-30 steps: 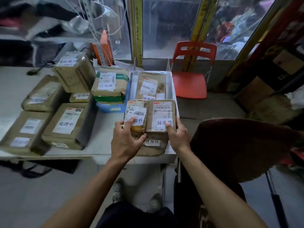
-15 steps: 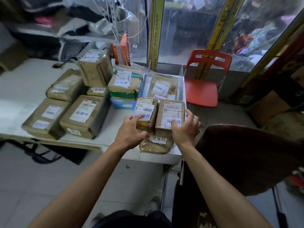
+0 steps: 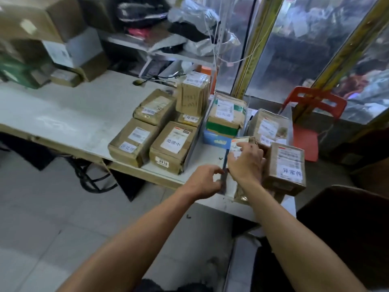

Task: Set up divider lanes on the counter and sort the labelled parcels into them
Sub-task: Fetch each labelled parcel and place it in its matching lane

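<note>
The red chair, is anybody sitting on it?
No, the red chair has a bare seat and stands past the counter.

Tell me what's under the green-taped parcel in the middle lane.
The green-taped parcel sits stacked on a blue box, which rests on the counter. Only the blue box's front face shows; anything behind the stack is hidden.

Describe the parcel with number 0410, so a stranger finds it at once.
Start at the white counter and its group of brown parcels. The parcel lies at the front edge, nearest the left hand. Only it has a small "0410" sticker on its front side.
</note>
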The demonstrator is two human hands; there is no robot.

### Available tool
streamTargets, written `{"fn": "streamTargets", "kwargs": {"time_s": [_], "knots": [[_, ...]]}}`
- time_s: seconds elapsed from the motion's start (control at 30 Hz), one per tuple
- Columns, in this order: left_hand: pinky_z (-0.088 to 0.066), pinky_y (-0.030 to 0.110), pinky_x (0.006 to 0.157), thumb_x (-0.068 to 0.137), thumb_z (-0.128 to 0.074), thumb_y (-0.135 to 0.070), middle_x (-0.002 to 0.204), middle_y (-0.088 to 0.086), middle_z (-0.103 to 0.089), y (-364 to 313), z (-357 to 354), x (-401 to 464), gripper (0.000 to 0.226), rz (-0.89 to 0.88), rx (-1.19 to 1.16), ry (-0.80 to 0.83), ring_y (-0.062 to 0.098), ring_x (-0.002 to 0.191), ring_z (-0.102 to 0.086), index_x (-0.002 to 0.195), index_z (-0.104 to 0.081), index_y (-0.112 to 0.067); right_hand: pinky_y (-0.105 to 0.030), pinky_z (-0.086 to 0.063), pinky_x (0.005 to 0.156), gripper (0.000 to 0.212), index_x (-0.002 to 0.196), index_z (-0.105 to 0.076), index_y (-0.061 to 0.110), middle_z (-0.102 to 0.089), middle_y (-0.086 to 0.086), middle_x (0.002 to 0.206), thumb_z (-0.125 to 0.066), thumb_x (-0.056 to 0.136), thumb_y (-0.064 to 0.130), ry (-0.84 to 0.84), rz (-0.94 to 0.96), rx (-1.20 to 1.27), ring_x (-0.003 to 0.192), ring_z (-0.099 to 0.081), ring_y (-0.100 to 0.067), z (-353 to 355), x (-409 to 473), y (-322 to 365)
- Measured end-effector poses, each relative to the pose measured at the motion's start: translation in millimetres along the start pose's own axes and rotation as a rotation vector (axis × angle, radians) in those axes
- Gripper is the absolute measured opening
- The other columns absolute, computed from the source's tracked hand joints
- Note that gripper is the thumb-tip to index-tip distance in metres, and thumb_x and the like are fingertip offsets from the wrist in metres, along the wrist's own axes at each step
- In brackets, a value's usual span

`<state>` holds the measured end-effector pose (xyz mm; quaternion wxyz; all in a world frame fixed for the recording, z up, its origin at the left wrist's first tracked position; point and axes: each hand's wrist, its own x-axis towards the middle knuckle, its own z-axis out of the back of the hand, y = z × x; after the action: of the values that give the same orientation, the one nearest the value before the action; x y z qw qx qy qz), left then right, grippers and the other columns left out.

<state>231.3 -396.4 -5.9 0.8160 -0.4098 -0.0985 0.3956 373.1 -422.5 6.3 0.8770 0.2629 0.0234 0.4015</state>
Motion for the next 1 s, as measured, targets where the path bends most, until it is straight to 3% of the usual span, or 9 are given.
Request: {"fn": "streamTargets", "kwargs": {"time_s": [0.2,0.3,0.43,0.5,0.57,0.7,0.83,0.9,1.0], "knots": [[-0.05,0.031,0.1,0.091,-0.063,-0.017,0.132,0.006,-0.066,15.5,8.3,3.9,0.041,0.034,-0.053,-0.006,0.021,0.114,-0.064,0.132,-0.065,-0.014,-0.044,-0.035,0.108,0.069,0.143,-0.04,0.02,-0.039,-0.014,0.141,-0.074,0.085,0.036,0.012,-0.174,-0.1,0.128,-0.038,-0.033,-8.7,-5.6,-9.3],[-0.05,0.028,0.097,0.092,-0.065,-0.016,0.131,0.008,-0.066,5.6,2.0,18.3,0.045,0.06,-0.104,-0.013,0.02,0.111,-0.065,0.137,-0.061,-0.012,-0.046,-0.036,0.11,0.078,0.151,-0.03,0.019,-0.04,-0.015,0.143,-0.072,0.087,0.037,0.095,-0.239,-0.091,0.129,-0.04,-0.035,-6.9,-1.6,-21.5],[-0.051,0.028,0.09,0.095,-0.066,-0.014,0.123,0.005,-0.062,-21.2,-15.4,40.8,0.051,0.157,-0.3,-0.005,0.019,0.107,-0.063,0.144,-0.052,-0.012,-0.044,-0.046,0.097,0.054,0.14,-0.045,0.012,-0.056,-0.013,0.132,-0.062,0.097,0.039,0.176,-0.256,-0.029,0.12,-0.054,-0.033,2.5,7.6,-41.0],[-0.052,0.025,0.078,0.095,-0.065,-0.009,0.113,0.002,-0.067,-32.6,-25.2,52.1,0.04,0.199,-0.453,0.015,0.014,0.093,-0.065,0.134,-0.06,-0.009,-0.041,-0.05,0.088,0.037,0.129,-0.05,0.015,-0.062,-0.01,0.122,-0.06,0.099,0.034,0.16,-0.199,-0.002,0.11,-0.06,-0.029,8.7,11.2,-45.3],[-0.056,0.027,0.08,0.092,-0.065,-0.008,0.113,0.004,-0.074,-36.5,-37.5,64.0,0.029,0.219,-0.505,-0.017,0.014,0.093,-0.069,0.121,-0.07,-0.01,-0.04,-0.053,0.084,0.027,0.123,-0.051,0.017,-0.065,-0.008,0.117,-0.058,0.101,0.03,0.165,-0.166,0.009,0.104,-0.063,-0.027,13.8,15.8,-48.7],[-0.057,0.042,0.097,0.089,-0.066,-0.009,0.113,0.003,-0.076,-44.1,-52.1,76.5,0.025,0.232,-0.561,-0.108,0.019,0.103,-0.071,0.109,-0.074,-0.022,-0.035,-0.05,0.077,0.024,0.124,-0.057,0.015,-0.068,-0.006,0.113,-0.056,0.101,0.023,0.169,-0.145,0.062,0.095,-0.062,-0.024,25.3,26.9,-57.1],[-0.057,0.038,0.094,0.091,-0.07,-0.006,0.107,0.003,-0.072,-53.1,-57.4,87.5,0.032,0.24,-0.634,-0.195,0.022,0.101,-0.069,0.121,-0.065,-0.014,-0.034,-0.048,0.076,0.023,0.12,-0.058,0.006,-0.067,-0.012,0.11,-0.055,0.101,0.017,0.162,-0.11,0.044,0.1,-0.064,-0.03,38.8,29.4,-63.3],[-0.058,0.038,0.093,0.09,-0.072,-0.005,0.098,-0.003,-0.068,-56.1,-61.4,88.9,0.031,0.23,-0.617,-0.197,0.022,0.099,-0.068,0.115,-0.062,-0.018,-0.039,-0.053,0.081,0.023,0.119,-0.058,0.006,-0.067,-0.013,0.109,-0.057,0.099,0.018,0.157,-0.079,0.009,0.101,-0.063,-0.031,41.1,26.1,-66.0],[-0.059,0.043,0.093,0.088,-0.073,-0.004,0.107,0.006,-0.071,-54.3,-70.8,87.3,0.032,0.219,-0.588,-0.178,0.025,0.101,-0.07,0.115,-0.061,-0.016,-0.039,-0.049,0.088,0.027,0.119,-0.065,0.01,-0.065,-0.01,0.115,-0.06,0.095,0.022,0.082,0.056,-0.133,0.111,-0.054,-0.029,38.5,21.1,-74.1]]}}
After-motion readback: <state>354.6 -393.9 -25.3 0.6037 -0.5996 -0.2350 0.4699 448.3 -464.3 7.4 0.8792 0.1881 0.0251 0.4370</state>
